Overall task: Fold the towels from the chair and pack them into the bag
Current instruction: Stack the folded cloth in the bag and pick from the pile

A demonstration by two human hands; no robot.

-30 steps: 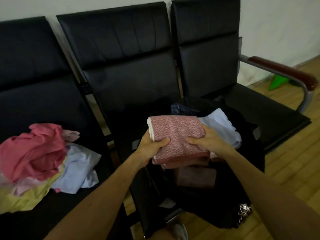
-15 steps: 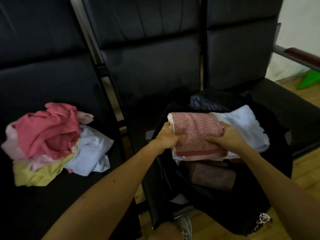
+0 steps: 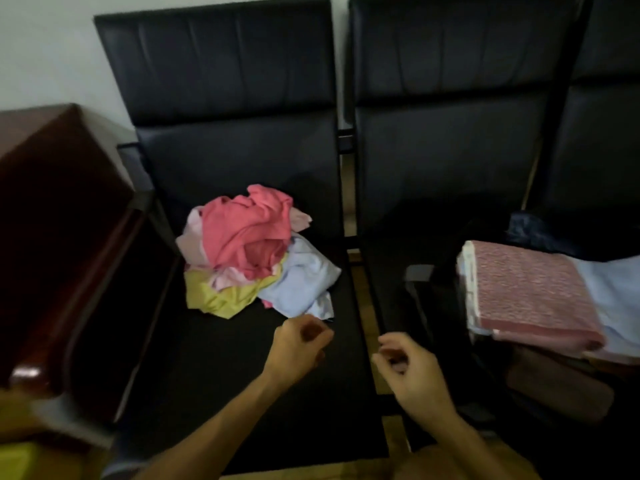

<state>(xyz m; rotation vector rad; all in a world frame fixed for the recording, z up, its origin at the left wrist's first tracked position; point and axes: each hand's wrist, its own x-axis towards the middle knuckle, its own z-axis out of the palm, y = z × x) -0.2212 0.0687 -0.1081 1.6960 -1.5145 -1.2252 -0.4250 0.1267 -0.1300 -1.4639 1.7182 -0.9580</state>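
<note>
left hand (image 3: 299,348), right hand (image 3: 406,370) curled loose, empty; one towel heap (image 3: 254,251); one folded towel (image 3: 530,296).

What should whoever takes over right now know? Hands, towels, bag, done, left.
Left hand: loosely curled, holds nothing, over the chair seat close to the pile.
Right hand: loosely curled, holds nothing, above the gap between the seats.
Unfolded towels: a crumpled heap of pink, yellow and light blue ones on the seat.
Bag: black, open, to the right; the folded patterned pink towel lies on top, beside a folded light blue towel.
Done: several towels folded and packed.
Left: fold and pack the whole heap, probably starting with the nearest light blue one.
</note>
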